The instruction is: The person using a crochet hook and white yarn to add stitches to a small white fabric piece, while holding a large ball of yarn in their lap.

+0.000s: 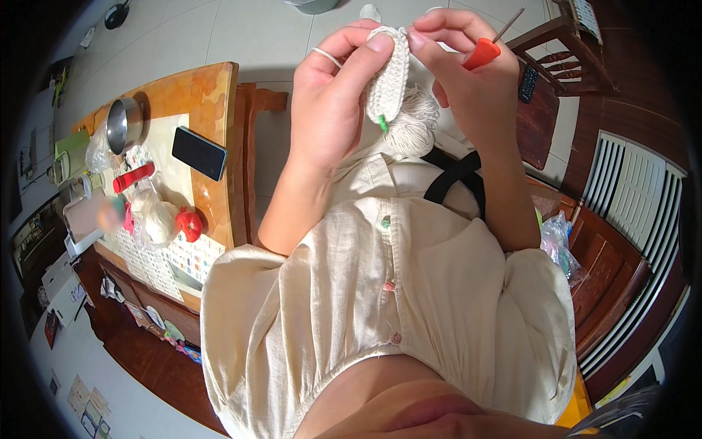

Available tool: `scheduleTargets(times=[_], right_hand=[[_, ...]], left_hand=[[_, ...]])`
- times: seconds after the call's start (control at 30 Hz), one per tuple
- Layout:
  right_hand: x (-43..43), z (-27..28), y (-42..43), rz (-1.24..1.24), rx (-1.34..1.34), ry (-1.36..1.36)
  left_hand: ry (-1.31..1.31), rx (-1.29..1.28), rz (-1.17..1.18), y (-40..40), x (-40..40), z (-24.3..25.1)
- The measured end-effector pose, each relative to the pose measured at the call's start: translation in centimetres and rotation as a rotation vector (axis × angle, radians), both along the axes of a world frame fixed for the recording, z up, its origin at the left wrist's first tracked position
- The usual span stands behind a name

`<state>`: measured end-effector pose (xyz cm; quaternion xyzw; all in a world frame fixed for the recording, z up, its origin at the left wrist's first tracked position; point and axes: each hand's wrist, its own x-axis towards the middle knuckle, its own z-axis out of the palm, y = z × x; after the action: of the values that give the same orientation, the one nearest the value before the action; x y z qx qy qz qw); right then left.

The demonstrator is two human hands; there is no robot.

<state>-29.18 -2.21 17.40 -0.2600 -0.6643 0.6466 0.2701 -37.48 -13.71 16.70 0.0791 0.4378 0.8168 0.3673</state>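
My left hand [329, 104] pinches the upper end of an oval cream crocheted piece [390, 82] between thumb and fingers. A strand of cream yarn [327, 56] loops over one of its fingers. From the lower end of the piece hangs a green stitch marker [383, 123]. My right hand [474, 88] keeps a crochet hook with an orange handle [482, 54] tucked in it, the metal shaft pointing up and away. Its thumb and index fingertips meet at the top right edge of the crochet work. Behind the piece, a ball of cream yarn [414, 131] rests at my lap.
On my left, a wooden table [214, 82] bears a smartphone [198, 153], a metal bowl [125, 126], a red tomato-shaped object [190, 225] and plastic bags. To the right are a wooden chair [570, 66], a remote control [528, 84] and a plastic bag [556, 241]. Black straps [458, 178] cross near my lap.
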Motion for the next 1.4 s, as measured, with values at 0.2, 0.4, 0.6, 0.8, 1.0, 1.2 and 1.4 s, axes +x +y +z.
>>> scheduleTargets(times=[0.2, 0.4, 0.6, 0.8, 1.0, 1.2, 1.4], right_hand=[[0.9, -0.3, 0.9, 0.166, -0.147, 0.028], [0.8, -0.1, -0.2, 0.079, -0.03, -0.049], [1.1, -0.1, 0.2, 0.108, -0.075, -0.042], [1.1, 0.3, -0.1, 0.124, -0.107, -0.04], [1.1, 0.0, 0.2, 0.18, -0.045, 0.014], [1.2, 0.1, 0.3, 0.188, -0.057, 0.019], [1.2, 0.1, 0.3, 0.191, -0.065, -0.002]], left_hand=[[0.189, 0.019, 0.142, 0.7, 0.3, -0.4], [0.43, 0.013, 0.056, 0.3, 0.2, -1.1], [0.305, 0.026, -0.014, -0.5, -0.3, -1.2], [0.172, 0.082, -0.03, -0.5, -1.1, -1.7], [0.046, 0.187, 0.0, -0.9, -2.3, -2.0], [-0.141, 0.47, -0.197, -2.1, -5.1, -4.0], [-0.07, 0.374, -0.178, -1.9, -4.8, -3.8]])
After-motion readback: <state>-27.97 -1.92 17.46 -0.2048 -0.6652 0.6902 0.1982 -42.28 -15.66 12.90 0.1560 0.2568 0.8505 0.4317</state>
